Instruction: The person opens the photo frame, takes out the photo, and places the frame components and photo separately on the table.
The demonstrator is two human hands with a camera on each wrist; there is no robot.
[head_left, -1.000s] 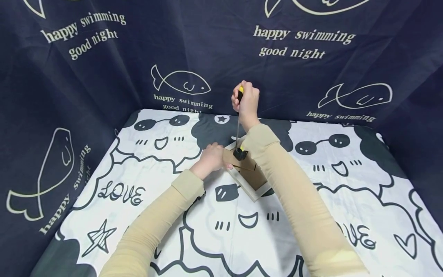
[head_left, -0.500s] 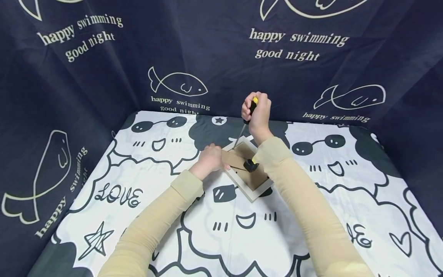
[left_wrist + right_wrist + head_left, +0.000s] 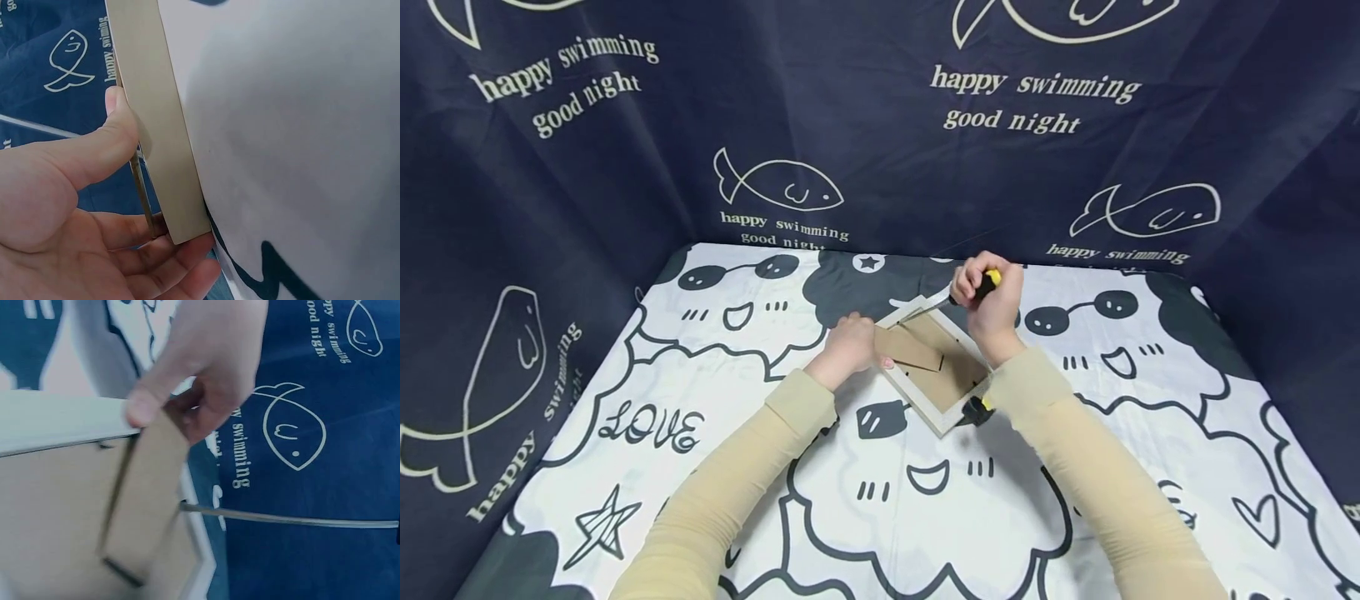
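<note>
A pale-beige fabric left sleeve (image 3: 722,492) at seven o'clock, a matching right sleeve (image 3: 1101,475) at four — both broad-cuffed — and a small black-and-yellow wrist device (image 3: 977,409) at the right cuff's (image 3: 1032,383) eight o'clock.

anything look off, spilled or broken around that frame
Nothing looks spilled or broken. The picture frame is turned diagonally, back side up, but the left hand grips it and the right hand holds a screwdriver, tip at the frame's inner edge, so the angle is probably deliberate.
</note>
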